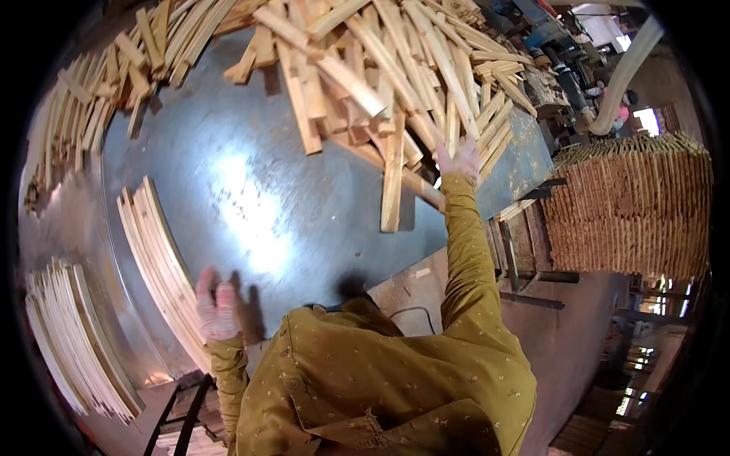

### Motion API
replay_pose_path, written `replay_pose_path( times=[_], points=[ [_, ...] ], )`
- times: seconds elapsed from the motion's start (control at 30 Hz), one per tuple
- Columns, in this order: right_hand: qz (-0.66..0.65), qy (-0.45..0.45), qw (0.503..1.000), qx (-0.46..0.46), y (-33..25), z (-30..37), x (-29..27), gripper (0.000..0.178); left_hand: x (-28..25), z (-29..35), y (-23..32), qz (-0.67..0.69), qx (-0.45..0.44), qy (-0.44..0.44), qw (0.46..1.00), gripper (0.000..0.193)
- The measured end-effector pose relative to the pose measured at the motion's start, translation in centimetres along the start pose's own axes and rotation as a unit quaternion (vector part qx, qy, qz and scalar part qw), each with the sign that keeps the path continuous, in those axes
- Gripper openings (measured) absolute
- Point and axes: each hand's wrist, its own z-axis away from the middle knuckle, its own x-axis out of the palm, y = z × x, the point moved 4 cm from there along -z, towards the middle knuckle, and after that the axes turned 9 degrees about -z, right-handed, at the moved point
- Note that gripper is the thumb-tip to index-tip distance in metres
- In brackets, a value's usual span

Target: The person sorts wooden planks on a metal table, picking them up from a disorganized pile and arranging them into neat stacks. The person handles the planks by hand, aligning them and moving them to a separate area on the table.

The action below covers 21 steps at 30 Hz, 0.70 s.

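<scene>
Left hand point(217, 308) is being held beside near-left strips point(161, 254), fingers apart; far-right piled sticks point(353, 87) are being touched by the right hand point(459, 161), finger closure indiscernible.

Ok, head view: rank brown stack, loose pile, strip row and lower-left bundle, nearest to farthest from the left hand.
1. Strip row: left hand's immediate left.
2. Lower-left bundle: beyond the row.
3. Loose pile: ahead, rightward.
4. Brown stack: far right.
</scene>
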Motion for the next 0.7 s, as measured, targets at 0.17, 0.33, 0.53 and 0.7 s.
replay_pose_path(
  times=[0.17,0.33,0.53,0.7],
  points=[
    [0.02,-0.107,0.985,0.131,8.4,-0.1,3.5,0.08,16.1,-1.6,8.4,-0.081,0.063,-0.204,0.974,0.063],
    [-0.466,-0.4,0.784,0.087,4.5,8.1,-0.3,0.032,30.9,0.0,15.3,0.267,-0.14,-0.418,0.857,0.058],
    [-0.259,-0.036,0.922,-0.287,0.8,-0.6,-8.3,0.05,37.7,-2.9,16.9,0.343,-0.216,-0.535,0.741,0.05],
    [-0.006,-0.229,0.973,0.021,10.2,-14.7,3.6,0.094,31.4,-5.3,21.8,0.287,-0.106,-0.425,0.852,0.068]
  ],
)
